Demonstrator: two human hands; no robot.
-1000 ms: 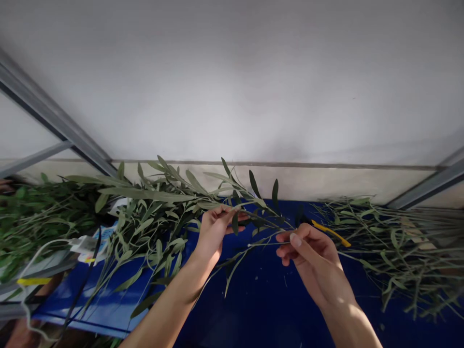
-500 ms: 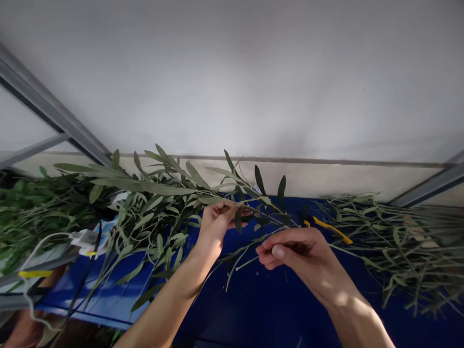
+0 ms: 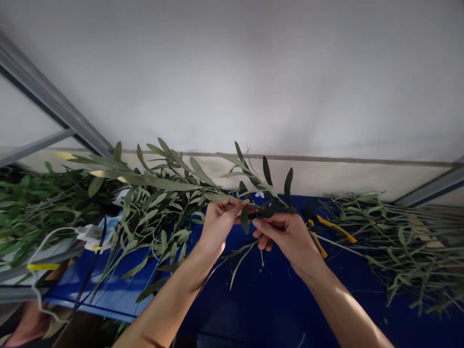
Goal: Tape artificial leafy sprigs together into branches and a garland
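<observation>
My left hand [image 3: 219, 224] is closed around the stem of a leafy olive-like branch [image 3: 155, 181], which spreads to the left and up over the table. Close on its right, my right hand [image 3: 284, 237] pinches at the same branch, thumb against fingers; the exact spot is partly hidden by leaves. A thin leafy sprig [image 3: 237, 263] lies below the hands. Just beyond my right hand rests a tool with yellow handles [image 3: 337, 228], its head hidden among dark leaves.
Cut stems [image 3: 409, 256] are heaped on the right of the blue table [image 3: 253, 309]. More leafy branches [image 3: 155, 212] lie at left, near green foliage [image 3: 32, 198]. A white plug with a cable [image 3: 89, 233] is at left. A pale wall [image 3: 253, 82] stands behind.
My right hand has moved up and left, from below the branch to pinch it beside my left hand. More of the yellow handles shows. My left hand keeps its hold.
</observation>
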